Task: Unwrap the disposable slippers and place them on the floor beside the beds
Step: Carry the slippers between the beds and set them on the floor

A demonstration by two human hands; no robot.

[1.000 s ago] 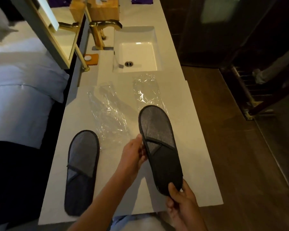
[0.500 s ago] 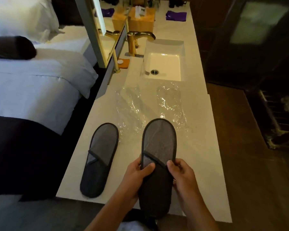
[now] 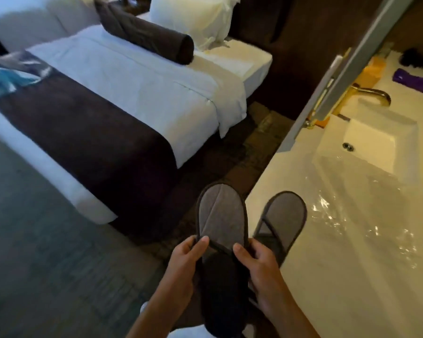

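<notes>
I hold a grey slipper [image 3: 221, 215] with a dark rim in both hands, toe pointing away, over the floor just left of the counter's edge. My left hand [image 3: 186, 258] grips its left side at the strap and my right hand [image 3: 257, 261] grips the right side. A second grey slipper [image 3: 285, 215] lies flat on the white counter [image 3: 352, 276], close to its left edge and partly behind my right hand. Clear plastic wrappers [image 3: 366, 215] lie crumpled on the counter beyond it.
A bed [image 3: 137, 93] with white linen, a dark runner and a dark bolster stands at the left. Dark patterned carpet [image 3: 230, 162] fills the gap between bed and counter. A sink [image 3: 376, 145] with a gold tap, a purple cloth [image 3: 412, 80] and a mirror frame [image 3: 340, 76] are at right.
My view has swung left toward the bed. The held slipper has moved left off the counter, past the second slipper, with both hands still gripping its sides.
</notes>
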